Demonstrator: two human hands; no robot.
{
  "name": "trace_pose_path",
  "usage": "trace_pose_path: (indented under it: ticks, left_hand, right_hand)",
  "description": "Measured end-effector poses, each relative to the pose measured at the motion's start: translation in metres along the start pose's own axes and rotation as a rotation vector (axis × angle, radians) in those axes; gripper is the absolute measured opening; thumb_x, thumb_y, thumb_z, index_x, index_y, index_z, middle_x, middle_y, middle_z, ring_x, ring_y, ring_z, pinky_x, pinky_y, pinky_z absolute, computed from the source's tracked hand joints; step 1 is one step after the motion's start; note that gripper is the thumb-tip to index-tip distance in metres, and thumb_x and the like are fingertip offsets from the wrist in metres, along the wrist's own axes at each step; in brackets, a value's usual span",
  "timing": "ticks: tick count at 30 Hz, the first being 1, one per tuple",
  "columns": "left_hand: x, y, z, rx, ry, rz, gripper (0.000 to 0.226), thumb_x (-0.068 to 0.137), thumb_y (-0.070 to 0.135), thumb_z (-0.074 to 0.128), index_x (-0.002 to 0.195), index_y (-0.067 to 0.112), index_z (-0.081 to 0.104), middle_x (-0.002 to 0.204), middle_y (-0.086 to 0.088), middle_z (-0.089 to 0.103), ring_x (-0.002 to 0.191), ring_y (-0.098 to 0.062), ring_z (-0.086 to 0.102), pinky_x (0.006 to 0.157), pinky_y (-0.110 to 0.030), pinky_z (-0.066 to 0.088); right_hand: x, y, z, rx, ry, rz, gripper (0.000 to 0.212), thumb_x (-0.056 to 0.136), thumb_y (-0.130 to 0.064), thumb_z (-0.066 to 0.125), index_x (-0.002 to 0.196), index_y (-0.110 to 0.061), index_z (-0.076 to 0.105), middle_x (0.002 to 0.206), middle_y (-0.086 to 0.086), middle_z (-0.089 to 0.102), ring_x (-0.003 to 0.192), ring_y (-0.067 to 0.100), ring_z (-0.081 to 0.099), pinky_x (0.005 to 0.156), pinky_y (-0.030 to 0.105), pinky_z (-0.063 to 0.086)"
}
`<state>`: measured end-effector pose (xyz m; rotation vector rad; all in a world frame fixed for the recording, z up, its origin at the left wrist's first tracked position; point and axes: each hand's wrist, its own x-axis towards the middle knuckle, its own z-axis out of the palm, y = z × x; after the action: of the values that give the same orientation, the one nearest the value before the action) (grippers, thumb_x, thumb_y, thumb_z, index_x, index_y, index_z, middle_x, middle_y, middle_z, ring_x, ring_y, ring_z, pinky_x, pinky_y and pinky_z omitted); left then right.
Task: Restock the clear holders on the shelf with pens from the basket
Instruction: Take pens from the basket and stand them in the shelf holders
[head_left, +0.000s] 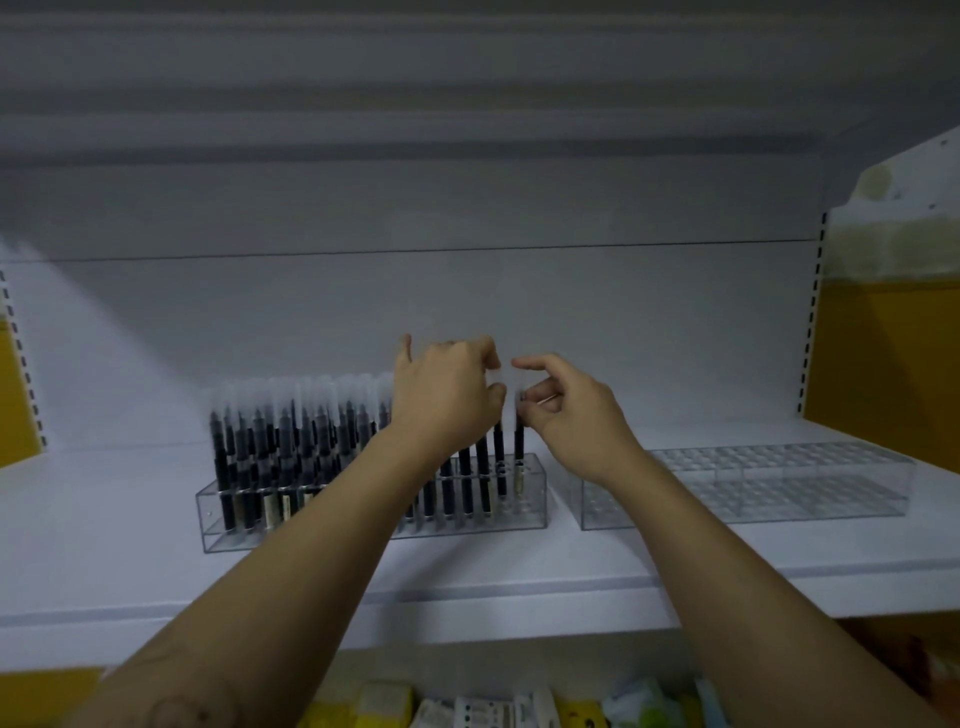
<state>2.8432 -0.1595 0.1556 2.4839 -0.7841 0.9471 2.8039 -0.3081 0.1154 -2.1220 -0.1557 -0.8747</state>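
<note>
2 clear holders sat on the white shelf (467, 577). The left holder (218, 530) was nearly full of black pens (291, 431) with frosted caps, upright in its holes and too overlapped to count. The right holder (753, 488) held 0. The right hand (571, 415) pinched 1 end pen (518, 441) near the cap, its tip in a hole at the holder's right end, likely seating it. The left hand (447, 395) pinched the neighbouring pen (500, 457) at its cap, probably keeping it straight and clear. Basket not in view.
</note>
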Motion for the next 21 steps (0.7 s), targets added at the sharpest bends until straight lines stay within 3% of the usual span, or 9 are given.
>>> trace_pose_path:
  ticks: [7,14,21]
  left_hand:
    - [-0.002,-0.002,-0.004,0.075,-0.039,0.054,0.029,0.090,0.043,0.058,0.116,0.030,0.056,0.112,0.006,0.065,0.118,-0.019,0.053,0.115,-0.056,-0.001]
    - [-0.013,-0.002,-0.010,0.087,0.000,0.109,0.045,0.091,0.052,0.052,0.132,0.034,0.050,0.132,0.005,0.057,0.130,-0.017,0.044,0.116,-0.052,-0.007]
    - [-0.034,-0.004,-0.031,-0.012,0.080,0.120,0.046,0.092,0.044,0.052,0.136,0.030,0.048,0.137,0.004,0.054,0.133,-0.015,0.041,0.119,-0.047,-0.005]
  right_hand:
    - [-0.002,-0.003,0.000,-0.030,-0.021,0.003,0.038,0.092,-0.019,0.062,0.125,-0.038,0.055,0.088,-0.011,0.061,0.076,0.003,0.060,0.056,0.005,0.042]
    - [-0.012,-0.011,-0.006,-0.150,-0.056,-0.008,0.063,0.092,-0.026,0.062,0.144,-0.047,0.032,0.103,-0.014,0.059,0.087,-0.004,0.057,0.071,0.007,0.041]
    - [-0.032,-0.029,-0.023,-0.222,-0.022,-0.039,0.063,0.090,-0.023,0.064,0.146,-0.035,0.037,0.122,-0.006,0.058,0.105,0.007,0.055,0.091,0.026,0.047]
